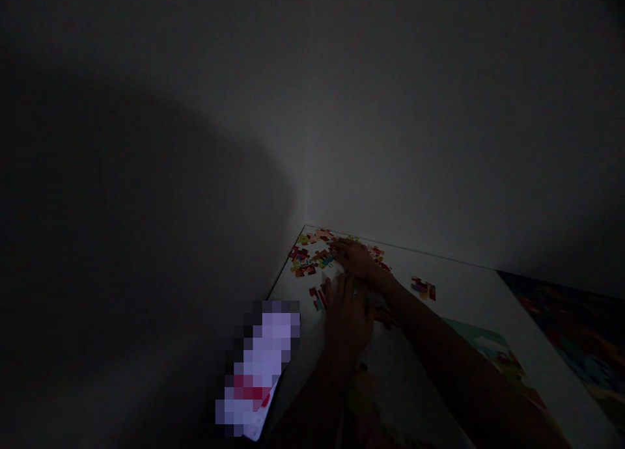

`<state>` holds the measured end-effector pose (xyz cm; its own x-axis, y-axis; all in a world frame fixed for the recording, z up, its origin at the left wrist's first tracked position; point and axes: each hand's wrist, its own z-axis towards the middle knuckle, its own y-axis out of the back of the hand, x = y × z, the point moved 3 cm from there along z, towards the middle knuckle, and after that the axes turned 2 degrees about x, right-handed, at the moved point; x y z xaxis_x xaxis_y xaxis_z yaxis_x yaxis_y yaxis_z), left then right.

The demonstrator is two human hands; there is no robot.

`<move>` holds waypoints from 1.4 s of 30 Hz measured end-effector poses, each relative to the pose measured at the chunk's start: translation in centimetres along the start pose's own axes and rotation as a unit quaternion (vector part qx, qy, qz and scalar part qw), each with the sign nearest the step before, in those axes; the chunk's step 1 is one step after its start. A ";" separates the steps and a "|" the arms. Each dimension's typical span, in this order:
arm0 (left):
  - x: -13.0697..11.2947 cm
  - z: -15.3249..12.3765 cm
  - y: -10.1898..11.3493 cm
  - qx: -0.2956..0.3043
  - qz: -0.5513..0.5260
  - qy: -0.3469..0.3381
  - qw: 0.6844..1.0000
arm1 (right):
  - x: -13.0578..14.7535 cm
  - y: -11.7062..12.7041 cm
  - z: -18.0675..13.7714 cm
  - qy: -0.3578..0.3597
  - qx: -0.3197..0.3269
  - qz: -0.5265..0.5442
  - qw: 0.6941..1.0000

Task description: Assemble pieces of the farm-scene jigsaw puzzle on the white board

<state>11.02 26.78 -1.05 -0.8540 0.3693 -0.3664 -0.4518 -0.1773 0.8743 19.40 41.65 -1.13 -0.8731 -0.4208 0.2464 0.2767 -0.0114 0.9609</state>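
Left grip (348,315), fingers loosely spread; right grip (360,259), fingers extended; any hold cannot be told. Flat red-and-white jigsaw piece (318,298) lies just left of the nearer left grip.

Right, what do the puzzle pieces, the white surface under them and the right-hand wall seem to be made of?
Puzzle pieces: probably printed cardboard, from their flat, tabbed shapes and coloured pictures; thin wood possible. White surface: smooth and plain, perhaps laminate, though dimness leaves it open. Right-hand wall: likely painted plaster, matte, being even and without glare.
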 end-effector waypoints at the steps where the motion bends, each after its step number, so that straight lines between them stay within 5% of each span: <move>1: 0.0 0.0 0.0 -0.002 0.005 0.005 1.000 | -0.3 -0.1 -0.1 -0.003 0.001 0.000 1.000; 8: 0.2 0.0 -0.2 -0.023 0.035 0.049 0.998 | -2.6 -0.2 -1.9 0.016 0.005 -0.004 1.000; 14: 0.2 0.1 -0.2 -0.048 0.051 0.072 0.995 | -4.9 -0.3 -5.2 0.040 -0.055 -0.025 0.997; 25: 0.0 0.0 -0.1 -0.027 0.044 0.069 0.996 | -12.4 -0.7 -10.4 -0.071 -0.068 -0.067 0.993; 35: 0.1 0.4 -0.1 -0.016 0.050 0.059 0.997 | -16.0 1.6 -15.7 -0.175 -0.026 -0.096 0.980; 42: 0.2 0.6 -0.3 -0.003 0.066 0.049 0.997 | -19.8 3.6 -18.6 -0.260 -0.105 -0.008 0.960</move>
<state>11.15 27.40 -1.17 -0.9271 0.2519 -0.2776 -0.3350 -0.2242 0.9152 45.13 33.06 -4.91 -0.9452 0.0898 0.3140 0.2886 -0.2202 0.9318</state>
